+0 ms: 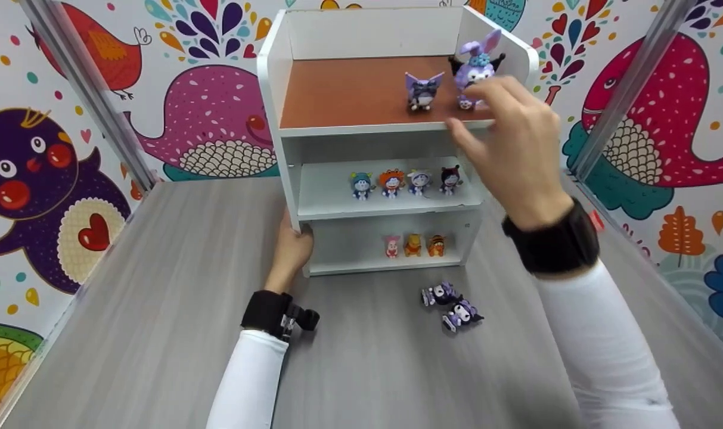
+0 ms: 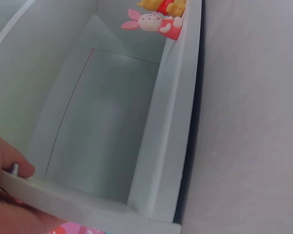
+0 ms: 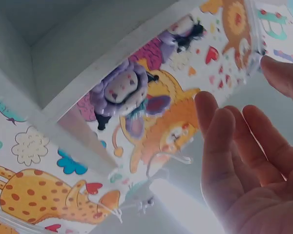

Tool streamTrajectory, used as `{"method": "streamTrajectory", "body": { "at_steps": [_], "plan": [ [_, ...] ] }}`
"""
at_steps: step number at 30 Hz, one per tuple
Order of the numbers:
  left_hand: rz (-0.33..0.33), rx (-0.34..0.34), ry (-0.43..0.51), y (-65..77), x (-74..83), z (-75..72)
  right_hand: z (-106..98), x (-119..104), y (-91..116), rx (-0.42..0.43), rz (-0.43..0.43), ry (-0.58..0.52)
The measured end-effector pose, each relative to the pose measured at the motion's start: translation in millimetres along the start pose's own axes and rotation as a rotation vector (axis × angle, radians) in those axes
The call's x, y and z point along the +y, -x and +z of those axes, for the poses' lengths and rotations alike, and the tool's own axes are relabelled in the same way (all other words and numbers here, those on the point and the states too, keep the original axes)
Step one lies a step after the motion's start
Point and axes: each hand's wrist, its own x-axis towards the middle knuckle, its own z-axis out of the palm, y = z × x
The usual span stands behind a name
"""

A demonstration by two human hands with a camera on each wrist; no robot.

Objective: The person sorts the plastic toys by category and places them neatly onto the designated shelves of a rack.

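A white shelf unit with a brown top surface stands on the table. My left hand grips the lower edge of its left side panel, thumb and fingers on either face. By the top level's right end is my right hand, thumb and fingers apart and holding nothing in the right wrist view. Close to its fingertips stands a purple figurine with tall rabbit ears, partly covered by the hand in the head view. A smaller purple and black figurine stands to its left.
Several small figurines line the middle shelf. A piglet, a yellow bear and a tiger figurine stand on the bottom shelf. Two purple-black figurines lie on the grey table in front. Patterned walls surround it.
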Motion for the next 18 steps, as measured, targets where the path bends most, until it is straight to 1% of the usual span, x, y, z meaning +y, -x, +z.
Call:
{"method": "streamTrajectory", "body": {
  "at_steps": [1, 3, 5, 9, 11, 15, 18],
  "plan": [
    [0.002, 0.000, 0.004, 0.2, -0.4, -0.1, -3, 3, 9, 0.022, -0.020, -0.002],
    [0.003, 0.000, 0.008, 0.7, -1.5, 0.0, -7, 9, 28, 0.037, -0.038, -0.017],
    [-0.007, -0.002, 0.000, 1.4, -2.5, 0.3, -8, 15, 47, 0.018, -0.047, -0.039],
    [-0.021, -0.004, -0.023, 0.5, -2.6, 0.8, -4, 29, 80, -0.082, -0.027, -0.107],
    [-0.017, 0.000, -0.017, -0.4, -1.3, 1.0, 1, 38, 93, -0.139, -0.017, -0.138],
    [-0.004, 0.011, -0.008, -1.5, 0.2, 0.7, 14, 55, 114, -0.244, 0.010, -0.166],
    [-0.005, 0.005, -0.013, -1.1, -0.6, 0.8, 25, 64, 125, -0.334, 0.026, -0.174]
  ]
}}
